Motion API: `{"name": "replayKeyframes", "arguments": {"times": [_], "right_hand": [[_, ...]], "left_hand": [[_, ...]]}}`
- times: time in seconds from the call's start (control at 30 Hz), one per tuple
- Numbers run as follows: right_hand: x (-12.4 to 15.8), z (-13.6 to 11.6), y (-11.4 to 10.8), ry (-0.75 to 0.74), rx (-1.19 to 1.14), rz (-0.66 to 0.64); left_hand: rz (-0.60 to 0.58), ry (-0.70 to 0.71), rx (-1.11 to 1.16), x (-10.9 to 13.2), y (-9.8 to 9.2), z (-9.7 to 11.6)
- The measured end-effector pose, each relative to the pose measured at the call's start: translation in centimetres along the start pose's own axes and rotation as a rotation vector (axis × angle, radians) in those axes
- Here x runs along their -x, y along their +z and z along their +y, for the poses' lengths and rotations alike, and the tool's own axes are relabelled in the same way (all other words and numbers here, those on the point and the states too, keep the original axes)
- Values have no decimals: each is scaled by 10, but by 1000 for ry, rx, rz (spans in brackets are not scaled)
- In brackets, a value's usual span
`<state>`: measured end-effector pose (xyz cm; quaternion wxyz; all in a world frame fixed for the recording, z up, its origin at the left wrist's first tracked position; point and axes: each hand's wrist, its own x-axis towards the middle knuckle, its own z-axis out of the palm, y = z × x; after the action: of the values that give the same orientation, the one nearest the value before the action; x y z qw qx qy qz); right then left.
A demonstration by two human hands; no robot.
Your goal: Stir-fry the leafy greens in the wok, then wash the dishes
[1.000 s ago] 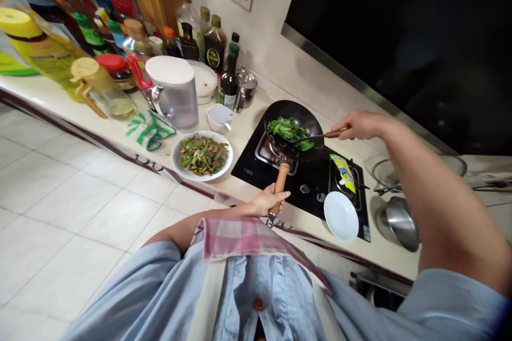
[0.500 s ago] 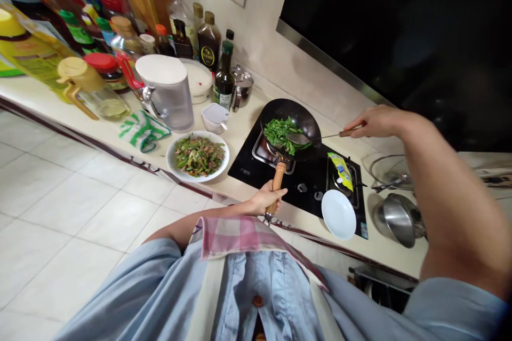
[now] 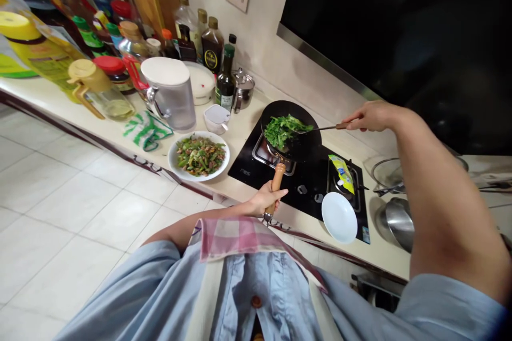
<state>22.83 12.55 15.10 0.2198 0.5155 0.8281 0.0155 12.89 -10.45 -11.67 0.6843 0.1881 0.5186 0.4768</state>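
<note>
Wok [image 3: 304, 144]: it is sitting over the left burner of the black hob [image 3: 290, 176], serving here as the centre of the clock, with twelve pointing to the top of the view; whether it is touching the burner support, I cannot tell.
Greens [image 3: 281, 133]: they are lying heaped inside the wok, leaning toward nine o'clock.
Left hand [image 3: 264, 198]: it is closing firmly around the wooden handle [image 3: 278, 174], which is running out between six and seven o'clock.
Right hand [image 3: 372, 116]: it is gripping the spatula [image 3: 326, 128] by its wooden end, fingers wrapped round, near three o'clock.
Spatula blade: it is reaching in among the greens, partly hidden by them.
Stir-frying: the person appears to be turning the greens over as they are cooking.
Next turn: it is probably calling for sliding the blade low beneath the heap toward nine o'clock, while the left hand is steadying the wok against the push.
Food plate [image 3: 172, 155]: it is resting between eight and nine o'clock, holding a cooked mix.
White plate [image 3: 340, 217]: it is lying at five o'clock.
Yellow-green packet [image 3: 342, 173]: it is lying at four o'clock, over the other burner.
</note>
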Motion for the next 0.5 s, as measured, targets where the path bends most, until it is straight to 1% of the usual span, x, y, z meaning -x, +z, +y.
{"name": "replayKeyframes", "arguments": {"times": [0.1,0.17,0.2,0.27,0.4,0.43,0.5], "right_hand": [[-3,-14,20,-47,-74,58],[-3,-27,34,-87,-48,82],[0,-31,36,-95,-19,77],[9,-30,29,-80,22,31],[34,-17,-3,-24,-41,-164],[37,-18,-7,-37,-75,-218],[36,-26,-3,-96,-155,-290]], "left_hand": [[2,-3,36,-2,2,-1],[-9,-3,40,-2,2,-1],[-9,-4,32,-2,2,-1],[-3,-11,5,-1,3,0],[-2,2,-35,4,4,4],[-9,7,-40,5,4,5],[-29,22,-40,8,5,6]]}}
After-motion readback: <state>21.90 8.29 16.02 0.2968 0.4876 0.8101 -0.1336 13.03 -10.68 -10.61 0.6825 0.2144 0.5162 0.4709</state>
